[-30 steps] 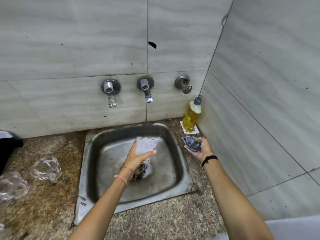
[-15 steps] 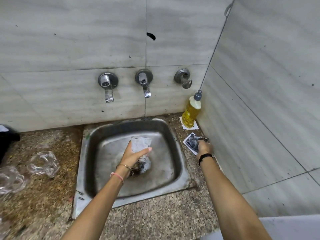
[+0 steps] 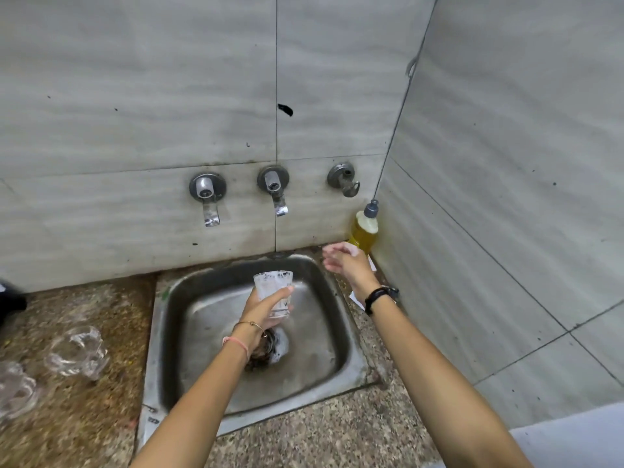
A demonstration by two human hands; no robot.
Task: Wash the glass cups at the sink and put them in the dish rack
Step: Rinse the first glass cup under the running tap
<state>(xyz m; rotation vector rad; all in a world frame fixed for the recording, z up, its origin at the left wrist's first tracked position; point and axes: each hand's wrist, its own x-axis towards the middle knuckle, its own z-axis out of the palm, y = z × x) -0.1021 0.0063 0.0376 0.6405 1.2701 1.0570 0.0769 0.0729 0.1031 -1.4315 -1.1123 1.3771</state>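
Head view, left grip [image 3: 261, 312] wrapped round lower half of glass cup [image 3: 272, 283], over sink [image 3: 206, 305], right grip [image 3: 347, 265] released

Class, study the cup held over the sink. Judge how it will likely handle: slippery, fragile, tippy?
Probably slippery: the cup shows a whitish soapy film, and the left hand grips it alone. Likely stiff but fragile: it is clear glass above the steel sink. Possibly tippy when set down, since it narrows toward its base.

washing corner | steel sink [image 3: 344, 336] | wall taps [image 3: 207, 197] | tiled walls [image 3: 135, 96]
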